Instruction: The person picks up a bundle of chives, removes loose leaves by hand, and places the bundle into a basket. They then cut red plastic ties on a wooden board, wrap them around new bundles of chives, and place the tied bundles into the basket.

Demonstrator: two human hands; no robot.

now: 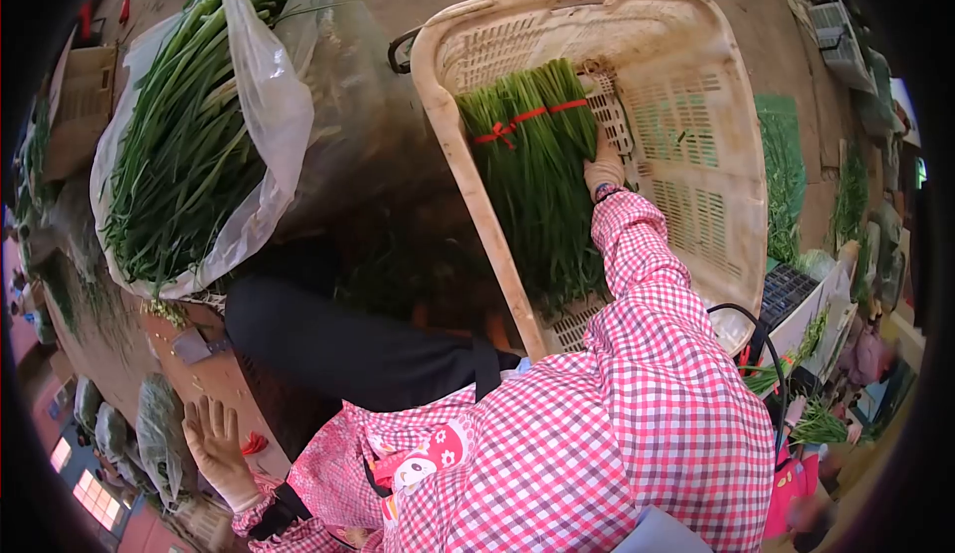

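Inside the cream plastic basket [458,140] lie bunches of long green chives [532,185], side by side and tied with red bands [512,125]. My right hand [604,169], in a pale glove, is at the right edge of the rightmost bunch. It grips that bunch near its upper part, with the fingertips partly hidden by the leaves. My left hand [217,446], gloved too, is held up at the lower left with fingers spread and nothing in it. Close to it are a wooden board [164,354] and a small red bundle of ties [255,443].
A clear plastic bag [284,105] full of loose chives [184,145] stands left of the basket. A flat metal piece [194,346] lies on the board. Wrapped bundles [161,434] line the lower left. A dark crate [786,289] and other people are at right.
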